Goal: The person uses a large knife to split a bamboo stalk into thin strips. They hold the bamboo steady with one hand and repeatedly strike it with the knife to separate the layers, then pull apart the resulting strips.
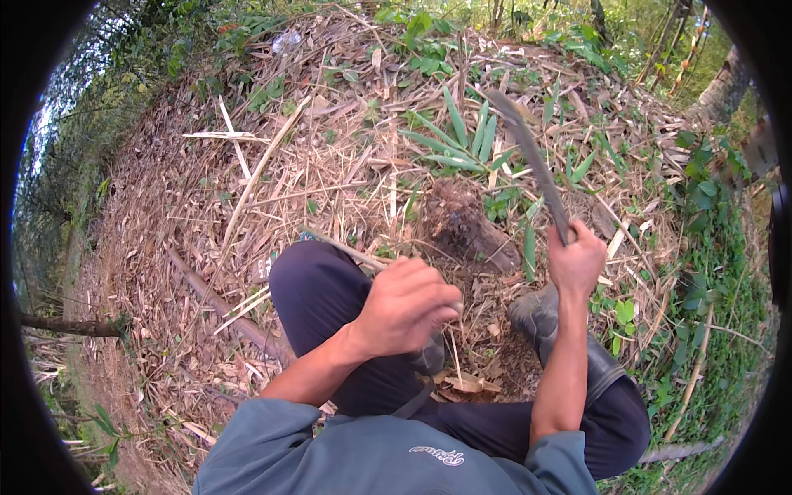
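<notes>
My right hand (577, 257) is closed round the handle end of a machete (535, 157). Its long, dark, slightly curved blade points up and away from me, off the ground. Closed over my bent left knee, my left hand (407, 302) grips a thin bamboo stick (345, 248). One end of the stick sticks out to the far left past the knee; its short other end shows by the thumb. Between and beyond my hands stands a rough brown stump (466, 223), touched by neither hand. The machete's handle is mostly hidden in my fist.
Dry leaves and litter cover the ground. Split bamboo strips (233, 136) and a long pale stick (266, 157) lie at the far left, a brown pole (223, 304) nearer. A green leafy sprig (464, 142) is behind the stump. My boot (536, 322) rests beside it.
</notes>
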A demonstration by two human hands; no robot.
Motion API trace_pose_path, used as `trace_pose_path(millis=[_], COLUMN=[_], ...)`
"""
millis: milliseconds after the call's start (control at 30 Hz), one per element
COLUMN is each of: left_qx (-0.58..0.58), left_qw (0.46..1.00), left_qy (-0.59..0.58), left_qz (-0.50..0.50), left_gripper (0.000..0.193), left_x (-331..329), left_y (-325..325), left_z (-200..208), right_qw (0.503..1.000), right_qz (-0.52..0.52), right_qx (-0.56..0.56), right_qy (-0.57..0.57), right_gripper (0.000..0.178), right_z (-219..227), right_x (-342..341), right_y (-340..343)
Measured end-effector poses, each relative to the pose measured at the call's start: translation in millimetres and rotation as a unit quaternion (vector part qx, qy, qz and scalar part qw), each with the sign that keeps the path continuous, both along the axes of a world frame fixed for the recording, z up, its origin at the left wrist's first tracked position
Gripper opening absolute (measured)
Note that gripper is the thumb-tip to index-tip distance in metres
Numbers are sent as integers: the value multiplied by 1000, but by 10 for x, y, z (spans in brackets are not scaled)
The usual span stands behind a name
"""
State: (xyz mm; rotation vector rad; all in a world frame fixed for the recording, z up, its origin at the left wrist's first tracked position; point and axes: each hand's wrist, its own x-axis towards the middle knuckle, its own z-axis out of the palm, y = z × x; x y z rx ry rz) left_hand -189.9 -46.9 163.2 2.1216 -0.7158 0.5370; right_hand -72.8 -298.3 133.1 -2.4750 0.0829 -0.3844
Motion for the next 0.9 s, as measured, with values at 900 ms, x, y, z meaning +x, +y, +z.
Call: trace_pose_path(millis=[900], left_qx=[-5], left_qw=[997], left_qy=[-10], left_qz=[75], left_gripper=[18], left_x=[266], left_y=[61], left_z=[-115], right_qw=[897], right_qz=[376], right_qx=[65], right_qy=[-225], right_gripper=[16], right_z=[282], right_x=[-496], right_y=[645])
